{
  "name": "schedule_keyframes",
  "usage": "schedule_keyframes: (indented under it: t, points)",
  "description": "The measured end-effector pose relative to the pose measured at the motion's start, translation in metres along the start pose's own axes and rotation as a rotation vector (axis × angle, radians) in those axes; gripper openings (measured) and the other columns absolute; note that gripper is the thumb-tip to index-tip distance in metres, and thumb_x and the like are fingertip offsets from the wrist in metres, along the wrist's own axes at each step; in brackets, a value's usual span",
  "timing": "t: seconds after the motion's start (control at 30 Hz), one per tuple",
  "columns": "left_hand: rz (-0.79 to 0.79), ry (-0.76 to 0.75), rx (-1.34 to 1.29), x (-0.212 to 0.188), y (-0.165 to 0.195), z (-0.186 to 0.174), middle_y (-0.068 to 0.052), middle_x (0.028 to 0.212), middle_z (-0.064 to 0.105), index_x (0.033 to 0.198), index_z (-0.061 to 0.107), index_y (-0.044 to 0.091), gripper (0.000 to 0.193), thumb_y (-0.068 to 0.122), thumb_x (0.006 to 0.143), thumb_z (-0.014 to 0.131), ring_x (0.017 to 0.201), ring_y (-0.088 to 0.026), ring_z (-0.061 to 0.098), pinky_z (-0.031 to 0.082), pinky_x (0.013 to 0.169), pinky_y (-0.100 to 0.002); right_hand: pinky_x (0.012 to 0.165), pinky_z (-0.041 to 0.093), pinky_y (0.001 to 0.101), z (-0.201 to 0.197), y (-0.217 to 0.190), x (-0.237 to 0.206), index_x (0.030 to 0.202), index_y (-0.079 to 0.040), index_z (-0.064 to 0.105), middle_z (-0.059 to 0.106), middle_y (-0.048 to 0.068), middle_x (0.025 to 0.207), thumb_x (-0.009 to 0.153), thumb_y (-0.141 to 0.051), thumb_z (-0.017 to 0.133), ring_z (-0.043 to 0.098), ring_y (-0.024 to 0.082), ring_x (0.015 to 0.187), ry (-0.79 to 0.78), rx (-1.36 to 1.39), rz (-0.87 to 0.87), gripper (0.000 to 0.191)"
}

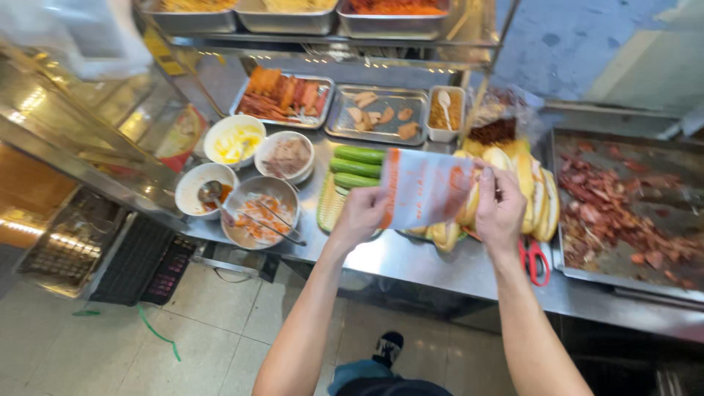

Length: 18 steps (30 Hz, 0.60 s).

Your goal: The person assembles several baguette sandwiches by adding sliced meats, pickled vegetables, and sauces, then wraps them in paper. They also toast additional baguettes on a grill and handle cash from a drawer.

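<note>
Above steel counter (411,260), left hand (359,216) and right hand (501,209) pinch paper bag (424,187) edges between closed fingers.

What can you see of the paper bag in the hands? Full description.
The paper bag is a flat white sleeve with orange print and an orange band down its left edge, thin paper by the look of it. It is held up above the steel counter, tilted slightly. The left hand pinches its lower left corner; the right hand grips its right side, where a bread roll sits at the opening. It hides part of the cucumbers and rolls behind it.
</note>
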State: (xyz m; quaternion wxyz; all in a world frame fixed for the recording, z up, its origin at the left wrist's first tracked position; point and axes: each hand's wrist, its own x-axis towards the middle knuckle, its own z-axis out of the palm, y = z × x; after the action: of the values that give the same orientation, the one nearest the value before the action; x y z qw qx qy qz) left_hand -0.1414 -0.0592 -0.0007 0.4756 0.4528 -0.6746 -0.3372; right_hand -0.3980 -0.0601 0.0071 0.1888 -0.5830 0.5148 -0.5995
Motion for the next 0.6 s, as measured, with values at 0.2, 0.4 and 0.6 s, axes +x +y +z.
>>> schedule_keyframes:
  t: [0.2, 0.4, 0.6]
  points:
    - [-0.298, 0.582, 0.353, -0.029, 0.012, -0.116, -0.025, 0.067, 0.065, 0.085, 0.070, -0.007, 0.029, 0.020, 0.093, 0.063, 0.057, -0.024, 0.066, 0.047, 0.058, -0.043, 0.074, 0.055, 0.0341, 0.181, -0.003, -0.049, 0.114, -0.008, 0.077, 0.077, 0.012, 0.092, 0.101, -0.033, 0.055, 0.071, 0.019, 0.079, -0.692, 0.012, 0.077, 0.036]
    - [-0.297, 0.675, 0.525, -0.054, 0.018, -0.146, -0.028, 0.074, 0.066, 0.087, 0.072, -0.004, 0.030, 0.025, 0.095, 0.064, 0.072, -0.042, 0.069, 0.051, 0.064, -0.049, 0.083, 0.052, 0.0572, 0.268, -0.052, -0.109, 0.134, 0.013, 0.050, 0.062, 0.038, 0.113, 0.085, -0.043, 0.073, 0.063, 0.055, 0.102, -0.795, 0.036, -0.246, 0.078]
    - [-0.284, 0.645, 0.574, -0.067, 0.027, -0.154, -0.028, 0.076, 0.067, 0.084, 0.070, -0.004, 0.030, 0.023, 0.095, 0.063, 0.078, -0.043, 0.070, 0.053, 0.065, -0.048, 0.082, 0.055, 0.0555, 0.293, -0.059, -0.113, 0.119, 0.006, 0.061, 0.070, 0.031, 0.097, 0.093, -0.037, 0.062, 0.069, 0.048, 0.092, -1.016, -0.330, 0.046, 0.050]
